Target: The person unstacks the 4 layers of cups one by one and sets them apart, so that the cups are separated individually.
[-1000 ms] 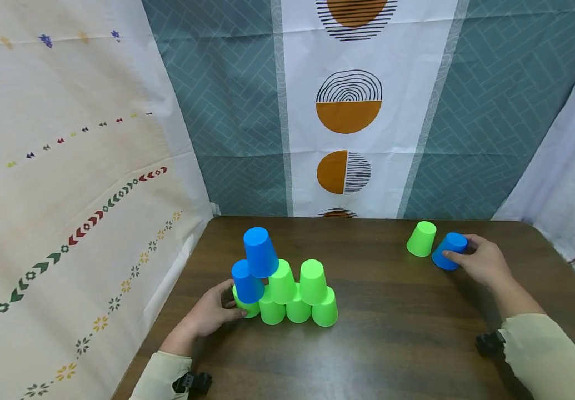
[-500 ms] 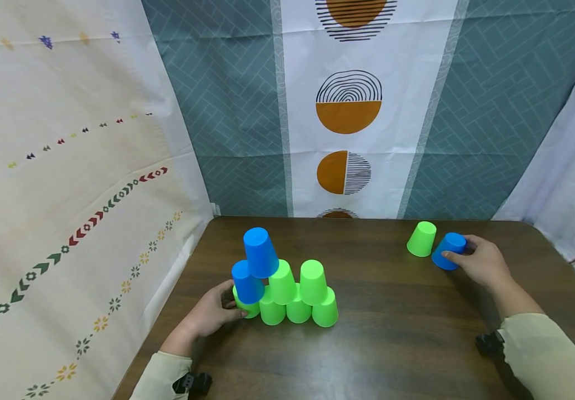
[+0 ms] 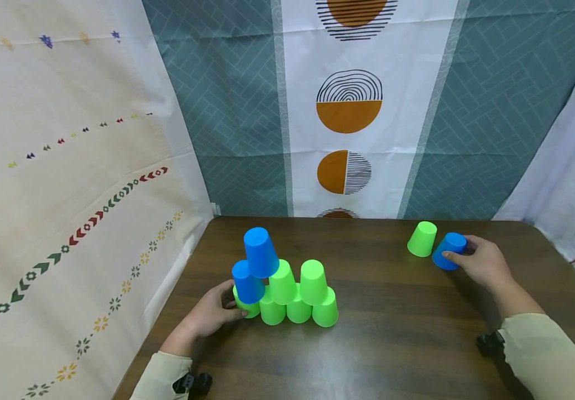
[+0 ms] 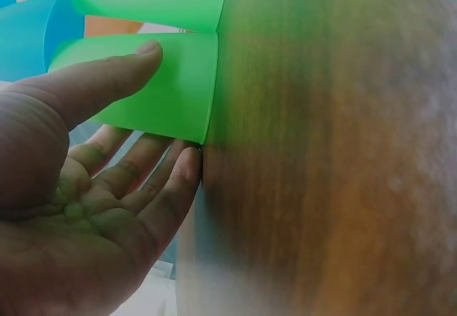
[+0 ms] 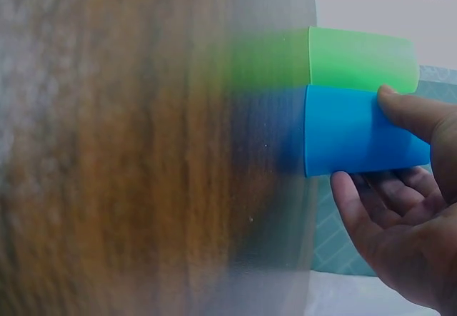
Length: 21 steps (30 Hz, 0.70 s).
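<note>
My left hand (image 3: 214, 311) is at the left end of a stack of upside-down cups. Its thumb and fingers hold the lowest left green cup (image 4: 171, 91) from both sides. On that bottom row of green cups stand a blue cup (image 3: 247, 282) and two green cups, a green cup (image 3: 282, 282) in the middle and a green cup (image 3: 313, 282) at the right. One more blue cup (image 3: 260, 253) tops the left side. At the table's far right, my right hand (image 3: 482, 264) grips an upside-down blue cup (image 5: 357, 130), thumb on one side and fingers on the other.
A single green cup (image 3: 422, 239) stands upside down right beside the blue one at the right. The brown table (image 3: 377, 333) ends at a patterned cloth (image 3: 237, 139) behind, with a pale curtain (image 3: 92, 222) along the left.
</note>
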Each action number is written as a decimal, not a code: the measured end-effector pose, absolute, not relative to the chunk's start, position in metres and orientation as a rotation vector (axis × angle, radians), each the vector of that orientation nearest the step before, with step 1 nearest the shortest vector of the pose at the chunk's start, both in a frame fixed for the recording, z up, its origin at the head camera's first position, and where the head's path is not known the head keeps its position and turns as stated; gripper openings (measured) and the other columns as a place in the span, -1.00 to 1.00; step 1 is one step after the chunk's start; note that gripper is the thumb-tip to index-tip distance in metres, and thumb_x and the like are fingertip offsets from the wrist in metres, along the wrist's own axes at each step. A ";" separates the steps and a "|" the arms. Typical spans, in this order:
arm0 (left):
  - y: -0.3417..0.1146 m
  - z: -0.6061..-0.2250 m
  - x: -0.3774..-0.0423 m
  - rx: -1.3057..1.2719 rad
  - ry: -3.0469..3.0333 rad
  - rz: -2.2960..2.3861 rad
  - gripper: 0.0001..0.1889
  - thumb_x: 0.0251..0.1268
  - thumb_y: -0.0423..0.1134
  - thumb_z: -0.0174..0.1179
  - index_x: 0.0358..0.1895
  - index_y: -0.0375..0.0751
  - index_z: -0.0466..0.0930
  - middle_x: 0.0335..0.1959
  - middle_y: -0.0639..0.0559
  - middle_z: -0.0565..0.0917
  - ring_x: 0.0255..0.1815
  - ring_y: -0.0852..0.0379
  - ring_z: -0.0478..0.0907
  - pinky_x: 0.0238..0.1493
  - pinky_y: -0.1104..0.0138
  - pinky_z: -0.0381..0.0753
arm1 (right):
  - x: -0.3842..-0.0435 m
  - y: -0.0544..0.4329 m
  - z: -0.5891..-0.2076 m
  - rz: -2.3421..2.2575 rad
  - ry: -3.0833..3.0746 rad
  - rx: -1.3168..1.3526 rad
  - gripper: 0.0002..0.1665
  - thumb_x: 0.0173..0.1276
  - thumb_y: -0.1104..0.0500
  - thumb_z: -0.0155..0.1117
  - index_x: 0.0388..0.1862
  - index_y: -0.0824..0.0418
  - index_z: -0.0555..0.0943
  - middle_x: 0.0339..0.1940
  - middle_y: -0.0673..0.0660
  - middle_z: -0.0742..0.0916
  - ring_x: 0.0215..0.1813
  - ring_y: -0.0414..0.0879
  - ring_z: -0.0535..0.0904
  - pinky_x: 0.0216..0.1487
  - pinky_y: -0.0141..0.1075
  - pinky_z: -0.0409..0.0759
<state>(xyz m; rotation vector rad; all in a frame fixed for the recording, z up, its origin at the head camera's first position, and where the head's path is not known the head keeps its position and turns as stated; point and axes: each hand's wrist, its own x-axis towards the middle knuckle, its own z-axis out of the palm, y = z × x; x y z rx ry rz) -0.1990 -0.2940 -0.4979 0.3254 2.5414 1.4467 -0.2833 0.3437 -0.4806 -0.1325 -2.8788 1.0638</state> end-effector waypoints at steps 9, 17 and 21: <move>-0.295 -0.497 -0.199 0.332 2.546 1.445 -0.30 0.23 -0.26 0.54 0.43 -0.18 0.46 0.33 -0.13 0.61 0.42 -0.34 0.48 0.37 -0.17 0.51 | -0.284 0.344 -0.481 1.063 -2.882 -0.139 0.10 0.43 -0.31 0.37 0.46 0.58 0.30 0.30 0.66 0.49 0.24 0.60 0.44 0.06 0.44 0.58; -0.294 -0.499 -0.199 0.327 2.554 1.441 -0.29 0.22 -0.26 0.55 0.43 -0.18 0.46 0.32 -0.13 0.61 0.41 -0.35 0.48 0.37 -0.15 0.52 | -0.283 0.345 -0.480 1.077 -2.880 -0.154 0.12 0.42 -0.30 0.38 0.46 0.60 0.28 0.30 0.67 0.49 0.24 0.61 0.44 0.07 0.43 0.59; -0.294 -0.498 -0.199 0.336 2.557 1.437 -0.29 0.22 -0.27 0.55 0.43 -0.19 0.46 0.32 -0.13 0.61 0.41 -0.35 0.48 0.36 -0.15 0.52 | -0.282 0.345 -0.481 1.088 -2.870 -0.155 0.12 0.41 -0.31 0.38 0.46 0.60 0.29 0.31 0.67 0.48 0.24 0.60 0.44 0.09 0.44 0.58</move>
